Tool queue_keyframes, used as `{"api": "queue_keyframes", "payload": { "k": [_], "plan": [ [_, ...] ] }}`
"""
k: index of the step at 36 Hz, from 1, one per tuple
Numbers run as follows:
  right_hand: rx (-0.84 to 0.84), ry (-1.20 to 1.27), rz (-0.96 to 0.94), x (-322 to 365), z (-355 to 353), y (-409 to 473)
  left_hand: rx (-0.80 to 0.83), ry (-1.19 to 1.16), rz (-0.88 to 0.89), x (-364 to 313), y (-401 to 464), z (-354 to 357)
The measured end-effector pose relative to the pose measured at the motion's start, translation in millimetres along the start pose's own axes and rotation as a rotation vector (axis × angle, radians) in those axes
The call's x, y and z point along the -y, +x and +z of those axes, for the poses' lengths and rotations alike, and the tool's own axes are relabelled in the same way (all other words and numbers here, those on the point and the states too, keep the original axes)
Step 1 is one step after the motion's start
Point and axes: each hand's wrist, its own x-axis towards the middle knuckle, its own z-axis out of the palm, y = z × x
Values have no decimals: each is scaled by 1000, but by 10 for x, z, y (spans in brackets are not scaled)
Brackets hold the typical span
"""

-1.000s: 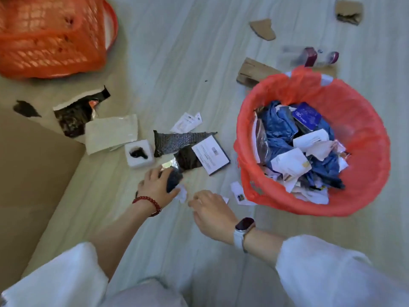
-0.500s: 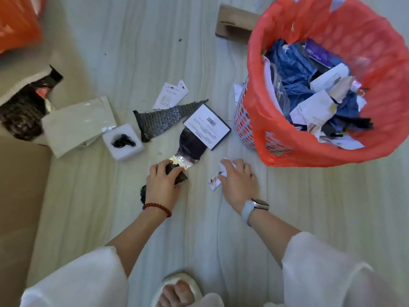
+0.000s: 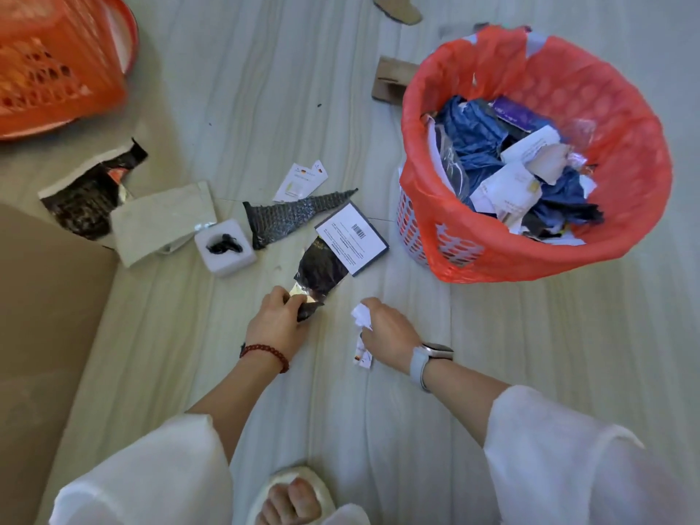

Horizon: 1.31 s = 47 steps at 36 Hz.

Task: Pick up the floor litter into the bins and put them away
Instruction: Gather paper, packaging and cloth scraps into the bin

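My left hand (image 3: 276, 322) grips dark scraps and pinches the silver end of a black foil wrapper (image 3: 321, 272) lying on the floor. My right hand (image 3: 386, 333) holds crumpled white paper scraps (image 3: 361, 320), with one strip hanging down. The red-lined bin (image 3: 613, 236), full of blue and white rubbish, stands at the right. Between the hands and the bin lies a white labelled card (image 3: 352, 238). Further left lie a grey mesh piece (image 3: 291, 219), a small white box (image 3: 225, 247) and two white tags (image 3: 301, 180).
An orange basket (image 3: 57, 66) stands at the top left. A brown cardboard sheet (image 3: 41, 316) covers the left edge. A torn black-and-white bag (image 3: 87, 198) and a pale sheet (image 3: 163, 221) lie beside it. Cardboard bits (image 3: 390, 79) lie behind the bin. My sandalled foot (image 3: 291, 498) is below.
My left hand has reached forward and taken hold of the foil wrapper's end. My right hand has lifted the white paper scraps off the floor. The view has tilted up.
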Motion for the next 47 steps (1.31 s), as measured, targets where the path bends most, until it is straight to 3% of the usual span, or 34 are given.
{"api": "queue_keyframes", "payload": {
  "k": [9,15,22,26,28,32,36,39,47],
  "plan": [
    [-48,-5,-40,-35,-205,-36,6,102,-18,-29,-9,109],
    [-45,-78,-60,-55,-256,-58,40,-55,-128,-119,0,44],
    [-47,-76,-65,-50,-227,-72,88,365,105,-83,182,-82],
    [-58,-43,-53,-48,-255,-60,151,417,187,-37,254,-101],
    [-70,-45,-48,-59,-271,-61,125,370,231,37,218,-77],
    [-88,-61,-60,-68,-316,-82,-82,301,418,150,136,4],
    [-95,-76,-91,-78,-336,-80,-192,301,457,136,113,85],
    [-80,-96,-150,-18,-387,-108,-224,267,393,68,104,12],
    [22,-117,-379,355,-833,-293,-155,-184,226,-258,88,-681]
  ]
}}
